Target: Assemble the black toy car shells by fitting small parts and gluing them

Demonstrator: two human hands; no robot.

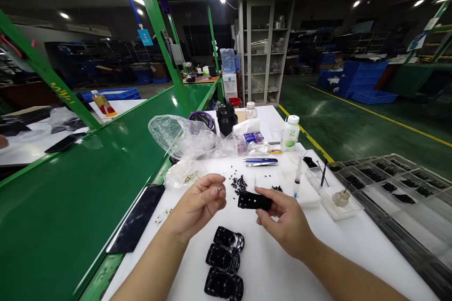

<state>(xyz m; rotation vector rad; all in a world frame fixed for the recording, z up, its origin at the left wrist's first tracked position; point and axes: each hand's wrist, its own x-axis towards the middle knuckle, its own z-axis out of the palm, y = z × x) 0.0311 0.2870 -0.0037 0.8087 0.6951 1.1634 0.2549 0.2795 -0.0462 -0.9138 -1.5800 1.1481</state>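
Observation:
My right hand (287, 221) grips a flat black plastic part (251, 200), shaped like a toy car base, between thumb and fingers. To its left, my left hand (201, 202) is closed in a pinch; a tiny pale thing shows at the fingertips, too small to name. The two hands are apart. Just beyond them lies a heap of small black pieces (239, 184). In front of me, three more black car-shaped parts (223, 256) lie in a column on the white tabletop (271, 273). An open plastic bag (185, 176) behind my left hand holds small gold-coloured bits.
At right stand a small clear tray (348, 209) with a jar (341, 198), a syringe (298, 176), and compartment trays (388, 178) of black parts. A blue cutter (260, 160), white bottle (290, 133) and black flask (226, 118) lie farther back. A green barrier (88, 197) borders the left.

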